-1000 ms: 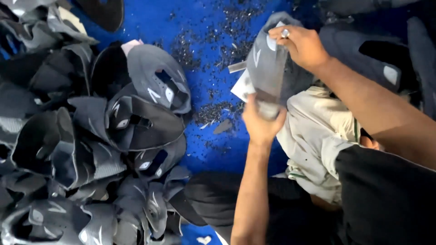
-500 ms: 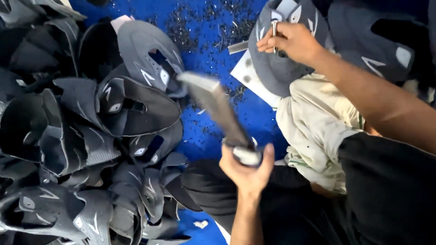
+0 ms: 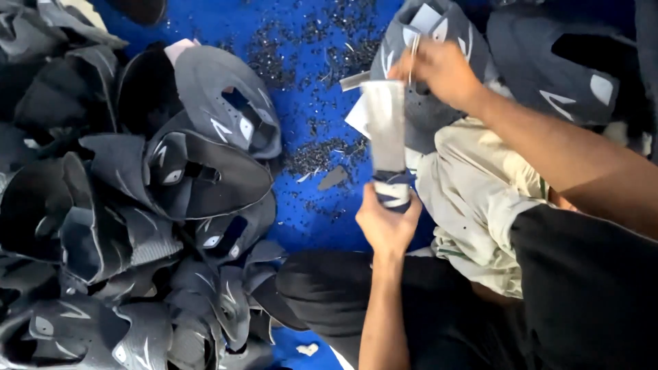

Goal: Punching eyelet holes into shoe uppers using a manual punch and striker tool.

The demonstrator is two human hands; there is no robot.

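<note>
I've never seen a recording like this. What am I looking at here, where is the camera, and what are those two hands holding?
There is no machine here: a person works with two bare hands, and the one camera sits on their head, looking down at their lap. The left hand grips the lower end of a long flat grey strip-like piece, held upright; I cannot tell exactly what it is. The right hand rests on a dark grey shoe upper lying over the knee, pinching something thin that is too small to make out. On the left lies a big heap of similar dark shoe uppers. Underneath is a blue surface scattered with small dark scraps.
</note>
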